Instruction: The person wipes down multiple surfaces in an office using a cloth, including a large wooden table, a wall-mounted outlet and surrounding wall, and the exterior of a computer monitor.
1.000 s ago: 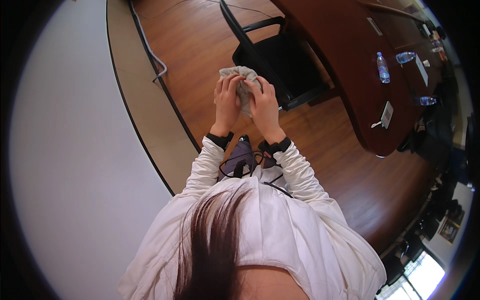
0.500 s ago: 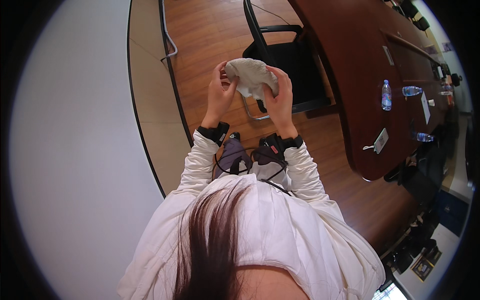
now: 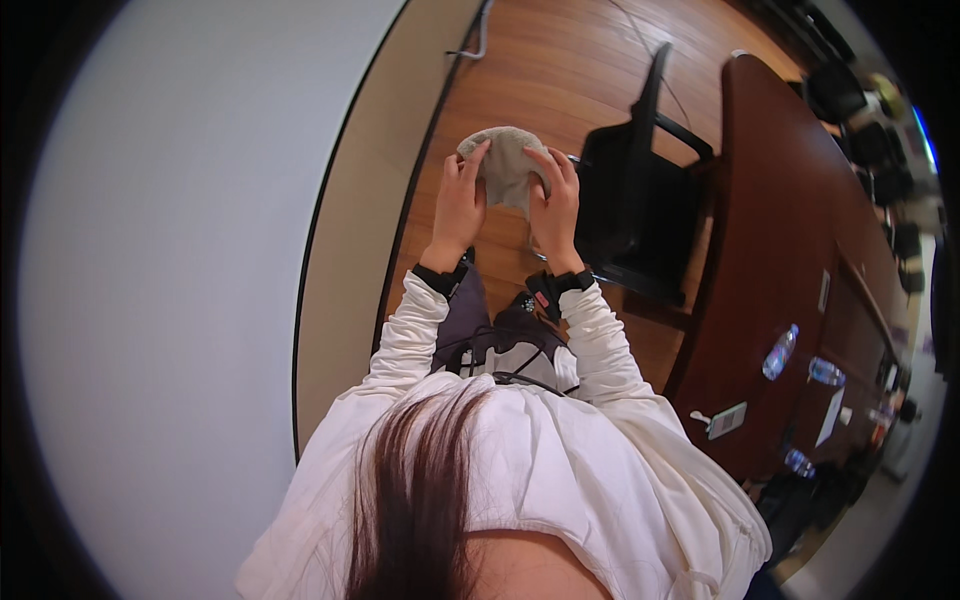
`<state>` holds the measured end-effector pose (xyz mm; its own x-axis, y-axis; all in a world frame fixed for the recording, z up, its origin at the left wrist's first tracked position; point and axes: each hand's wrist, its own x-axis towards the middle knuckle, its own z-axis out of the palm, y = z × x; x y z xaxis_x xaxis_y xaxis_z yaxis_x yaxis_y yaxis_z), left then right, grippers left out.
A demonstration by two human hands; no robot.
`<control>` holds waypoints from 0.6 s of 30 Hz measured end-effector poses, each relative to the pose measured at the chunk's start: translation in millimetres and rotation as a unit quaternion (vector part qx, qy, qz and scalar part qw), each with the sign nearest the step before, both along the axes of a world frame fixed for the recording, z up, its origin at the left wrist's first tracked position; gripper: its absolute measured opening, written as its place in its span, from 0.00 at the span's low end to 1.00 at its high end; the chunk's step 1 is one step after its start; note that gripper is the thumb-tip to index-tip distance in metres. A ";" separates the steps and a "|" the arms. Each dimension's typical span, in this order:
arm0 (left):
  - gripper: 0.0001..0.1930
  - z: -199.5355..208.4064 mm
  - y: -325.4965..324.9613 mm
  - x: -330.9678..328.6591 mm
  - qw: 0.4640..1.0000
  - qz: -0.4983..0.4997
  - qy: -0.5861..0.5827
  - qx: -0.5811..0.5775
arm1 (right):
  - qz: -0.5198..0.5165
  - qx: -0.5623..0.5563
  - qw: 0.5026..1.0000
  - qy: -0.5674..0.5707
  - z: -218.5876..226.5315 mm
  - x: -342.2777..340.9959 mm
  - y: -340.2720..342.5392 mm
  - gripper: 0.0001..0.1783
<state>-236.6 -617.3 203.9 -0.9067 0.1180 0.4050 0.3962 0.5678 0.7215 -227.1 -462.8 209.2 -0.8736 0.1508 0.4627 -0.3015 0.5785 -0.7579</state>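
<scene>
A soft, pale grey cloth [image 3: 510, 172] hangs between my two hands, out ahead of my body and above the floor. Its upper edge curves in a rounded arc, and the lower part droops in folds. On its left side, the fingers of my left hand [image 3: 460, 208] are closed on the fabric. My right hand [image 3: 556, 206] grips the opposite side, with its fingers over the near face. Whether the cloth is a flat piece or a shaped item such as a cap, I cannot tell.
A black armchair [image 3: 640, 200] stands just right of my hands, beside a long brown table [image 3: 770, 180]. Plastic bottles [image 3: 781, 352] and a small white-and-green card [image 3: 727, 421] lie on the table. A white wall [image 3: 200, 250] runs along my left. Wooden floor [image 3: 540, 80] stretches ahead.
My view has turned left, so the chair and table now sit farther right and lower. The cloth's upper edge has become rounder, and both hands have shifted their fingers on it.
</scene>
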 end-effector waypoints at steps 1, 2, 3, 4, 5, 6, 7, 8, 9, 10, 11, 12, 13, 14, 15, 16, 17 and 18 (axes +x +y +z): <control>0.27 -3.6 -12.4 7.9 0.999 0.021 -0.023 -0.010 | 0.020 -0.001 1.000 -0.004 -3.4 -2.1 -10.8 0.23; 0.28 -11.6 -25.1 16.1 0.998 0.045 -0.046 -0.017 | 0.042 -0.001 0.999 -0.007 -7.0 -3.5 -21.4 0.24; 0.28 -18.0 -37.2 20.0 0.995 0.067 -0.067 -0.021 | 0.059 -0.011 0.998 -0.009 -11.3 -6.4 -34.3 0.24; 0.27 -24.1 -49.0 23.7 0.994 0.095 -0.057 -0.022 | 0.075 -0.022 0.997 -0.012 -16.9 -7.6 -49.4 0.24; 0.26 -28.4 -60.0 28.8 0.990 0.118 -0.069 -0.019 | 0.087 -0.032 0.995 -0.021 -21.8 -6.1 -62.9 0.24; 0.25 -33.2 -70.0 33.0 0.987 0.140 -0.081 -0.016 | 0.115 -0.060 0.991 -0.033 -25.7 -7.8 -74.7 0.24; 0.24 -37.7 -79.2 36.2 0.983 0.160 -0.094 -0.012 | 0.127 -0.059 0.989 -0.048 -29.7 -8.2 -84.1 0.23; 0.23 -39.2 -86.8 38.9 0.980 0.173 -0.101 -0.007 | 0.139 -0.060 0.987 -0.062 -33.8 -9.1 -93.0 0.23; 0.23 -40.5 -93.4 41.9 0.977 0.184 -0.109 -0.002 | 0.148 -0.060 0.984 -0.075 -38.3 -10.5 -101.8 0.23; 0.22 -41.9 -99.9 43.2 0.974 0.194 -0.116 0.003 | 0.155 -0.049 0.984 -0.078 -43.9 -12.6 -110.3 0.21; 0.21 -42.6 -106.3 43.6 0.972 0.202 -0.118 0.001 | 0.159 -0.037 0.983 -0.079 -48.5 -13.7 -118.1 0.20; 0.21 -44.6 -112.6 43.3 0.970 0.209 -0.119 -0.001 | 0.163 -0.026 0.983 -0.080 -53.0 -15.1 -125.6 0.19; 0.20 -47.1 -119.1 42.8 0.969 0.216 -0.121 -0.003 | 0.170 -0.011 0.982 -0.079 -57.3 -16.7 -131.7 0.17; 0.20 -49.2 -126.5 39.9 0.968 0.217 -0.126 -0.001 | 0.178 0.004 0.981 -0.077 -58.2 -22.0 -138.0 0.16; 0.21 -52.7 -133.9 37.5 0.967 0.218 -0.131 0.001 | 0.185 0.018 0.980 -0.074 -59.3 -27.0 -145.2 0.15; 0.21 -56.2 -141.5 34.4 0.966 0.219 -0.136 0.004 | 0.184 0.013 0.979 -0.081 -60.8 -31.2 -153.8 0.15; 0.22 -59.7 -149.3 29.7 0.969 0.217 -0.119 -0.010 | 0.184 0.009 0.979 -0.087 -60.5 -35.6 -163.2 0.14; 0.22 -63.2 -157.2 24.9 0.971 0.215 -0.103 -0.025 | 0.183 0.005 0.979 -0.093 -60.4 -40.7 -172.4 0.14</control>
<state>-211.7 -774.5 140.7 -0.9374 -0.2754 0.2132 -0.0355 0.6845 0.7281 -267.8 -635.2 148.8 -0.9374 -0.1909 0.2912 -0.3476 0.4648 -0.8143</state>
